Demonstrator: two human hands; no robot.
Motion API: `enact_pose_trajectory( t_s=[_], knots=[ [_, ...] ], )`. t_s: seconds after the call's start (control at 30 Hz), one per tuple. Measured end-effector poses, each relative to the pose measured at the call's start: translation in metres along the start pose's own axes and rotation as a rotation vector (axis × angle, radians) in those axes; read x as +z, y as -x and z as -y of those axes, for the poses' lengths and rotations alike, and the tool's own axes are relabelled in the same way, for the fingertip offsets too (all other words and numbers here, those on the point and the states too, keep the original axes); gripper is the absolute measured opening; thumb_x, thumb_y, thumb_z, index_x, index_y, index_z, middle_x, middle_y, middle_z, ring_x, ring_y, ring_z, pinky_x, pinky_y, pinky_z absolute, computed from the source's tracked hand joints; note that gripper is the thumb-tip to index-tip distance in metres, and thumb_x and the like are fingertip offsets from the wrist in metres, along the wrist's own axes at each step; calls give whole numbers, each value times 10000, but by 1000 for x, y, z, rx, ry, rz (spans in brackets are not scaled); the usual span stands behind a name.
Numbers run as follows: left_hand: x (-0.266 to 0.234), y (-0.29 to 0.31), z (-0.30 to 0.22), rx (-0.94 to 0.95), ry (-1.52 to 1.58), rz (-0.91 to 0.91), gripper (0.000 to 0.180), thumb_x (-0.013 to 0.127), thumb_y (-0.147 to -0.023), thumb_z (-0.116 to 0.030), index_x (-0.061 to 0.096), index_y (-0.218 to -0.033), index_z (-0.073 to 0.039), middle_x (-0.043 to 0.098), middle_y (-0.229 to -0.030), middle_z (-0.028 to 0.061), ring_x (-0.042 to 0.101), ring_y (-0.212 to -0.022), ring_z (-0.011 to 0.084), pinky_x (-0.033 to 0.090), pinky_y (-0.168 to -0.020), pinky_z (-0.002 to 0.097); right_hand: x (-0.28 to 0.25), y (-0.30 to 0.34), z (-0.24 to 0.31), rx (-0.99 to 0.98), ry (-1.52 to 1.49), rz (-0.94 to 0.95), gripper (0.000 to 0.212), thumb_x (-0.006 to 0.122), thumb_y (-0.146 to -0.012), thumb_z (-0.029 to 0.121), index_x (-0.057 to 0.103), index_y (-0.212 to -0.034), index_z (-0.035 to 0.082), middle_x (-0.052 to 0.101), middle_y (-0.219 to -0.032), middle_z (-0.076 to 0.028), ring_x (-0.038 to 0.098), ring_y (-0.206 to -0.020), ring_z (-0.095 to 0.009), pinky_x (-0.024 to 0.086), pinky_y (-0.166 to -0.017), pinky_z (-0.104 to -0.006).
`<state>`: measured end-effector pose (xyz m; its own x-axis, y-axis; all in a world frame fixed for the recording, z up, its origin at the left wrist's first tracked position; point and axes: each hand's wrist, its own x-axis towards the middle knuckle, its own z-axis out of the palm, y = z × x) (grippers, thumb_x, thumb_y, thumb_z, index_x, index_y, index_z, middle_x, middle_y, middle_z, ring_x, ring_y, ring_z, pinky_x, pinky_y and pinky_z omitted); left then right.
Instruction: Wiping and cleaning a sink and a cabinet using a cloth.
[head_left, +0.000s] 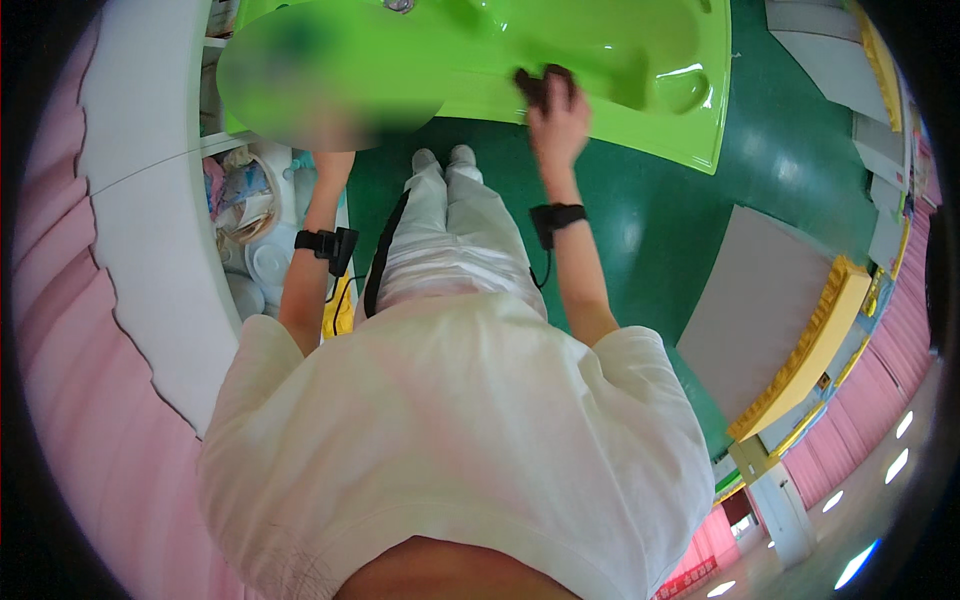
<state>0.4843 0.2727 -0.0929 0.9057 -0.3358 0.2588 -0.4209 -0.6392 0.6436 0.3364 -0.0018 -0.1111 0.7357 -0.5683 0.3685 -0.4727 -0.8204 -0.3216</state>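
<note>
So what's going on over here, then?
A person in a white shirt is standing at a bright green tub. Their right hand grips a dark, bunched item, perhaps a cloth, by the tub's near edge. The left hand is mostly blurred out, so I can't tell what it holds. Each forearm wears a black strap.

A dark brown cloth (531, 90) is held bunched in the right hand (560, 130), over the near rim of a tub (650, 132); whether contact is made cannot be told. The tub is coloured glossy bright green; rounded hollows are moulded into it.
</note>
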Motion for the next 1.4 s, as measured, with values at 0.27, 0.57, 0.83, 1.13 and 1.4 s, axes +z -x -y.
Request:
enact_pose_trajectory(
  t_s=[0.27, 0.57, 0.83, 1.13, 1.4],
  knots=[
    [-14, 10, 25, -114, 6, -143, 238, 449, -793, -17, 545, -1011, -28, 581, -928, 116, 558, -824, 268, 446, -704, 345, -25, 11, -125, 522, 317, -252, 507, 605, -679, 276, 492, -1147, 118, 468, -1028, -243, 462, -898, -403, 398, -776, -477],
    [-48, 12, 49, -192, 35, -234, 250, 456, -795, -27, 544, -1030, -37, 585, -932, 104, 564, -796, 249, 448, -685, 328, 28, 13, 49, -63, -1, 10, 540, 643, -626, 223, 505, -1140, 130, 449, -1122, -226, 447, -991, -390, 371, -838, -466],
    [-80, -30, 75, -151, 19, -261, 254, 454, -787, -17, 546, -1022, -36, 581, -943, 98, 569, -782, 223, 455, -669, 316, 75, 15, 190, -354, -129, 168, 641, 696, -586, 243, 463, -1180, 176, 410, -1140, -169, 431, -962, -348, 372, -746, -442],
    [-87, -69, 93, -120, 187, -310, 284, 449, -749, 37, 543, -1007, -40, 580, -934, 94, 571, -806, 223, 452, -675, 326, 50, 16, 81, 398, 131, -396, 524, 547, -684, 108, 431, -1187, 19, 470, -1142, -185, 439, -1024, -373, 375, -852, -478],
    [-58, -70, 102, -24, 239, -229, 302, 440, -741, 64, 550, -1006, -30, 581, -937, 103, 584, -819, 219, 451, -695, 321, 26, 44, -155, 1321, -855, -1190, 452, 440, -824, 263, 351, -1244, 122, 407, -1206, -169, 449, -1055, -330, 446, -788, -457]
  ],
)
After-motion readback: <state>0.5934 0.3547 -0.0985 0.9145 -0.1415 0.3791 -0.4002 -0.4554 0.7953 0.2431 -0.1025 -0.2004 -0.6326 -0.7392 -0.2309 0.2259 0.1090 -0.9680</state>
